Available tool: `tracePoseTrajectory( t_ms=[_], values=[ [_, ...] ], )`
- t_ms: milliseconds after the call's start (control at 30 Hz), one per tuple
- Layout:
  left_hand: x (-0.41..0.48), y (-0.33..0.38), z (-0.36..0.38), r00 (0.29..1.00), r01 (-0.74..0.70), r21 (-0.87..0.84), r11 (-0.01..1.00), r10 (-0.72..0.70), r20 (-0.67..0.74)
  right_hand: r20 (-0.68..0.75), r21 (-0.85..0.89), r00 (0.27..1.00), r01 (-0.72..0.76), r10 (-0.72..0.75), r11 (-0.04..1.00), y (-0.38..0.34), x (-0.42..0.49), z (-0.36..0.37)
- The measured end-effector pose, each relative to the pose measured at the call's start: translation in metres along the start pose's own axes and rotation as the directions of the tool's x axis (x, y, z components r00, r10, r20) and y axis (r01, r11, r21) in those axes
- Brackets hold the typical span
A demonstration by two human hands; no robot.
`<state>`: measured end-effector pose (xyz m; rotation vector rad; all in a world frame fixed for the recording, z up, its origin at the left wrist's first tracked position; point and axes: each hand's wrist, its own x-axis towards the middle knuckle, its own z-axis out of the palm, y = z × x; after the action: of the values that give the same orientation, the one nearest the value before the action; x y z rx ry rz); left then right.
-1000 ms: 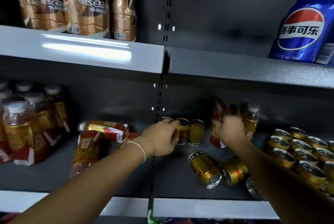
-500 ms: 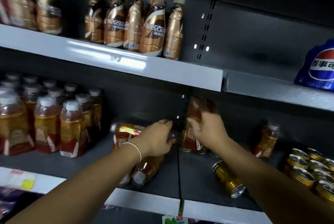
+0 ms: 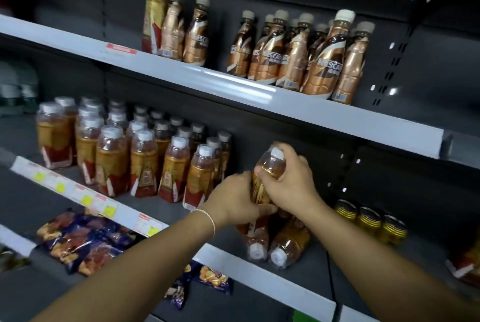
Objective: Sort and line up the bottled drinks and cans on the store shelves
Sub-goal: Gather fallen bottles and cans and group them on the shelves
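Note:
On the middle shelf (image 3: 233, 251) my right hand (image 3: 291, 181) grips the upper body of an upright tea bottle (image 3: 267, 166) with a white cap. My left hand (image 3: 233, 202) holds the same bottle lower down, from the left side. Just left of it stand several rows of the same tea bottles (image 3: 145, 160) with red and gold labels. Two tea bottles (image 3: 275, 243) lie on their sides below my hands, caps toward the shelf edge. Three gold cans (image 3: 368, 218) stand upright to the right. Brown coffee bottles (image 3: 298, 57) stand on the upper shelf.
The lower shelf holds snack packets (image 3: 83, 241) in dark blue wrappers. Price tags (image 3: 85, 198) line the middle shelf's front rail. Another red-labelled bottle (image 3: 465, 264) lies at the far right. Pale bottles (image 3: 15, 88) show at the far left.
The view has swung left. My right hand has carried the tea bottle left toward the standing rows, and my left hand has come onto the bottle too.

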<state>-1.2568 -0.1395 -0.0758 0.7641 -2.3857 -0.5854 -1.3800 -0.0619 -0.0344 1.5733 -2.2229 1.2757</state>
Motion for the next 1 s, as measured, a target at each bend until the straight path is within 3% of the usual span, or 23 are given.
tracePoseTrajectory(
  t_ms=[433, 633, 1000],
  values=[
    [-0.027, -0.096, -0.061, 0.944, 0.299, -0.148, 0.943, -0.315, -0.100, 0.121, 0.141, 0.991, 0.034, -0.052, 0.989, -0.057, -0.005, 0.074],
    [-0.027, -0.134, -0.071, 0.923, 0.308, -0.182, 0.934, -0.340, -0.181, 0.145, 0.114, 0.989, 0.027, -0.044, 0.993, -0.056, -0.009, 0.090],
    [-0.024, -0.173, -0.056, 0.818, 0.476, -0.269, 0.837, -0.534, -0.215, 0.127, 0.025, 0.992, -0.013, 0.010, 1.000, -0.045, -0.004, 0.105]
  ],
)
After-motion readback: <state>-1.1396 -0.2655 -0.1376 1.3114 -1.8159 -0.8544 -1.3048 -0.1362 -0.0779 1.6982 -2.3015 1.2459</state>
